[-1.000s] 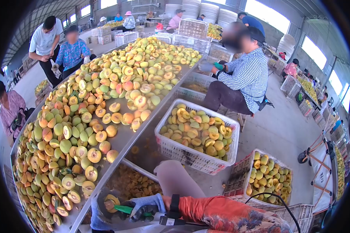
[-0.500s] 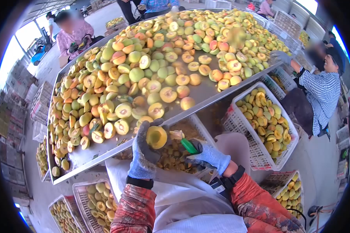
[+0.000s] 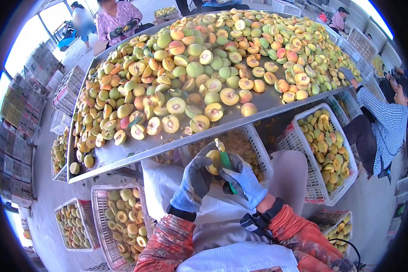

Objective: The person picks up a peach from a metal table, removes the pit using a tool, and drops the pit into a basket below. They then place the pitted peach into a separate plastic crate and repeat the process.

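Close together over my lap, both hands wear blue and grey work gloves. My left hand (image 3: 194, 181) is closed around an apricot (image 3: 212, 163), its yellow-green side showing between the fingers. In my right hand (image 3: 245, 179) is a green-handled pitting tool (image 3: 225, 158), gripped with its pale tip pointing up, right beside the fruit. Past my hands, a metal table (image 3: 136, 156) carries a large heap of halved apricots (image 3: 176, 105), many with cut faces and pits showing. Below my hands, partly hidden by them, is a crate (image 3: 257, 147) with apricot pieces inside.
A white crate of apricots (image 3: 299, 136) stands to the right, and another crate (image 3: 95, 204) at lower left. The table's raised rim (image 3: 190, 139) crosses in front of me. Co-workers sit at the right (image 3: 385, 127) and far left (image 3: 118, 22) of the table.
My hands have come together, bringing the apricot and the tool side by side. The tool has turned from slanting left to nearly upright. The view has shifted, so the table appears higher and further right.
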The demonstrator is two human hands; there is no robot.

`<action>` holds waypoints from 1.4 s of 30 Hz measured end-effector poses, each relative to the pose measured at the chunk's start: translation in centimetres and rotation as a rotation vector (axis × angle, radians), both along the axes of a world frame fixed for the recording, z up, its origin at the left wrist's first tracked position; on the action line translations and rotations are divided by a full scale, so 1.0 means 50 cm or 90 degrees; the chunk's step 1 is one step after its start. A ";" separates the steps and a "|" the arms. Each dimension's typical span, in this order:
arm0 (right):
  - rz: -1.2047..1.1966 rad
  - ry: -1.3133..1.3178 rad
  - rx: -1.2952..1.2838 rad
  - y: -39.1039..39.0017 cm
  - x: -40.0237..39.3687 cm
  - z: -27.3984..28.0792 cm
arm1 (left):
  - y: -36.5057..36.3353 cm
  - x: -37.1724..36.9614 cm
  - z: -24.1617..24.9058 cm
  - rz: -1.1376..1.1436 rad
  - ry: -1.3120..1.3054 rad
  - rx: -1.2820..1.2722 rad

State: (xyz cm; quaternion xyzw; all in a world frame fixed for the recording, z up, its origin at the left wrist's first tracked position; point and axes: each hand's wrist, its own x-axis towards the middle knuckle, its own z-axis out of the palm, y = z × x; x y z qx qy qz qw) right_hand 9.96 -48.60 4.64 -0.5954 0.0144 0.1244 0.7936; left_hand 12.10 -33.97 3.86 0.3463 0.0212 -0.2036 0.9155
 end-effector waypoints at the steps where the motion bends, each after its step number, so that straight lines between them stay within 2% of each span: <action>1: 0.033 0.066 -0.027 -0.013 -0.008 0.014 | 0.004 -0.008 0.002 -0.006 0.082 0.027; 2: 0.036 0.065 -0.030 -0.015 -0.010 0.007 | 0.007 -0.015 0.004 -0.014 0.163 0.055; 3: 0.007 -0.116 -0.212 -0.016 -0.007 -0.006 | 0.007 -0.017 -0.025 -0.002 0.008 0.197; 4: -0.023 -0.299 -0.391 -0.020 -0.006 -0.012 | 0.014 -0.024 -0.047 0.001 0.006 0.194; 6: -0.040 -0.259 -0.337 -0.034 -0.024 0.035 | 0.033 -0.036 -0.055 -0.001 -0.192 0.360; 7: -0.058 -0.218 -0.280 -0.044 -0.029 0.051 | 0.060 -0.022 -0.062 -0.066 0.106 -0.030; 8: -0.079 -0.244 -0.402 -0.059 -0.013 0.040 | 0.064 -0.024 -0.057 -0.063 0.109 -0.031; 10: 0.154 -0.106 -0.967 -0.102 0.020 -0.022 | 0.072 -0.039 -0.035 0.081 0.141 -0.068; 11: 0.151 -0.113 -0.965 -0.100 0.020 -0.015 | 0.085 -0.041 -0.020 0.032 0.121 -0.096; 13: 0.007 -0.227 -0.810 -0.094 -0.007 -0.009 | 0.091 -0.030 -0.007 0.072 0.127 -0.103; 14: -0.007 -0.266 -0.733 -0.089 -0.009 -0.023 | 0.094 -0.043 -0.010 0.093 0.141 -0.102; 16: -0.015 -0.240 -0.611 -0.073 -0.008 -0.013 | 0.096 -0.037 -0.011 0.103 0.125 -0.108; 17: -0.016 -0.244 -0.612 -0.066 -0.001 -0.020 | 0.093 -0.034 -0.007 0.124 0.116 -0.101; 19: 0.026 -0.238 -0.788 -0.065 -0.004 -0.049 | 0.085 -0.044 -0.009 0.137 0.117 -0.101; 21: 0.056 -0.205 -0.843 -0.062 -0.009 -0.035 | 0.084 -0.031 -0.005 0.098 0.075 0.012; 22: 0.107 -0.173 -0.894 -0.061 -0.009 -0.029 | 0.076 -0.020 -0.011 0.098 0.073 0.005; 24: 0.106 -0.205 -0.847 -0.052 -0.024 -0.020 | 0.061 -0.018 -0.029 0.098 -0.004 0.280; 25: 0.119 -0.207 -0.843 -0.043 -0.025 -0.008 | 0.052 -0.012 -0.029 0.083 0.027 0.261; 28: 0.109 -0.219 -0.855 -0.016 -0.037 0.008 | 0.009 0.006 -0.050 0.027 -0.105 0.562; 29: 0.116 -0.226 -0.856 -0.011 -0.043 0.006 | 0.003 0.016 -0.059 0.060 -0.190 0.605; 30: 0.120 -0.232 -0.856 -0.012 -0.049 0.004 | 0.000 0.016 -0.067 0.052 -0.189 0.606; 32: 0.089 -0.241 -0.811 -0.041 -0.037 -0.017 | -0.002 0.022 -0.058 0.044 -0.034 0.401; 33: 0.027 -0.235 -0.775 -0.061 -0.032 -0.028 | 0.004 0.021 -0.043 0.108 -0.003 0.272; 34: -0.030 -0.229 -0.738 -0.073 -0.028 -0.036 | 0.025 0.018 -0.049 0.085 -0.138 0.327; 36: -0.031 -0.270 -0.746 -0.066 -0.044 0.007 | 0.043 0.016 -0.014 0.067 0.093 -0.100; 37: -0.002 -0.280 -0.730 -0.053 -0.048 0.027 | 0.039 0.013 -0.006 0.113 0.098 -0.106; 40: 0.068 -0.289 -0.719 -0.016 -0.061 0.041 | 0.040 -0.003 0.013 0.083 0.052 -0.168; 42: 0.051 -0.396 -0.755 0.002 -0.065 0.028 | 0.037 -0.011 0.020 0.092 0.063 -0.182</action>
